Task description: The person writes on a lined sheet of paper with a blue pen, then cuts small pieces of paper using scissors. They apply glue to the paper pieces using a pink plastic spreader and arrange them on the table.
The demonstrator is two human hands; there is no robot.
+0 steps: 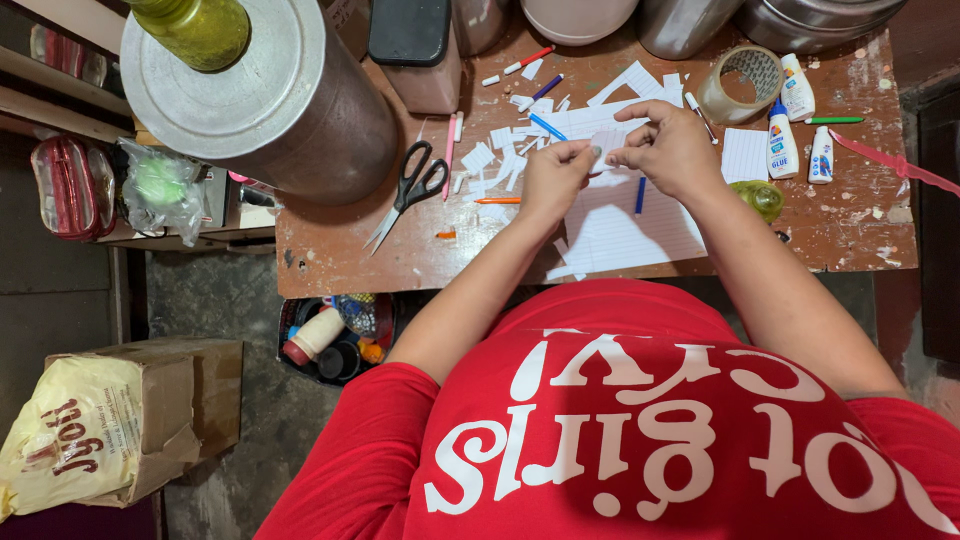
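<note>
My left hand (552, 178) and my right hand (668, 145) meet over the middle of a worn wooden table (860, 215). Between their fingertips they pinch a small piece of white paper (606, 143). Under my hands lies a sheet of lined white paper (625, 232). Several cut paper scraps (500, 152) are scattered just left of my left hand. Black-handled scissors (408, 190) lie further left, blades pointing toward the table's near edge.
Three white glue bottles (781, 140) and a roll of clear tape (740, 84) sit at the right. Pens and markers (546, 125) lie among the scraps. A large metal drum (270, 100) stands at the left; metal pots line the back. A basket of supplies (335, 340) sits on the floor.
</note>
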